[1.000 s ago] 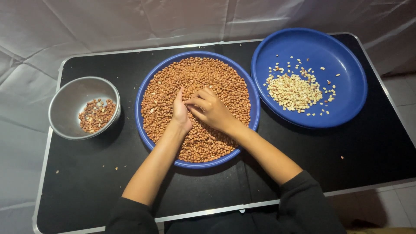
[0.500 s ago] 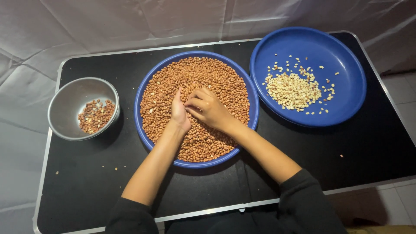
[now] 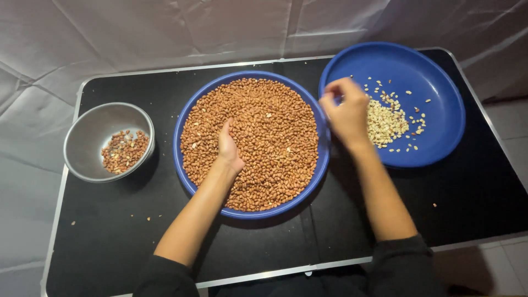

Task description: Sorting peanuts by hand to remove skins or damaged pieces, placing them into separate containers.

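Note:
A big blue tray (image 3: 187, 170) in the middle of the black table holds a heap of brown peanuts (image 3: 269, 137). My left hand (image 3: 228, 148) rests in that heap, fingers curled into the nuts. My right hand (image 3: 346, 113) hovers over the left rim of a second blue tray (image 3: 440, 110), fingers pinched together; what it pinches is too small to see. That tray carries a small pile of pale skinned peanuts (image 3: 385, 124).
A steel bowl (image 3: 91, 137) with some brown peanuts and skins (image 3: 124, 151) stands at the left. The black table (image 3: 484, 192) has a metal edge, a few loose bits lie on it, and white cloth hangs behind.
My right hand has left the brown peanut heap and moved right, over the second tray. My left hand stays in the heap, shifted slightly.

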